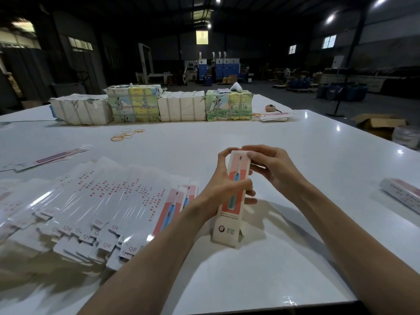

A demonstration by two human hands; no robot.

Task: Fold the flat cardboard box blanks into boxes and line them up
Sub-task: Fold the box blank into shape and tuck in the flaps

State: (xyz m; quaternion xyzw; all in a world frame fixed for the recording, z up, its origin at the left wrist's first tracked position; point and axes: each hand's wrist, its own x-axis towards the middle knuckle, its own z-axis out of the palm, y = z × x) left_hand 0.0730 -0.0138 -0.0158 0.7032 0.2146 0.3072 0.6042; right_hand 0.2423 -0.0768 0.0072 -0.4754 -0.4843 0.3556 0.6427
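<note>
You hold one narrow box [229,215] between both hands, its lower end resting on the table [306,153].

Your left hand [221,186] grips the box at mid-height: the thumb lies across its printed front, the other fingers [250,198] curl round behind and show past its right edge, and one finger reaches up to the top left corner. Your right hand [272,167] pinches the top end, thumb tip on the front, fingers curled over and behind the upper edge. The box leans slightly right. Left of your left fingers the flat blanks [102,212] lie fanned out; well to the right of your right fingers lies another folded box [402,196].
</note>
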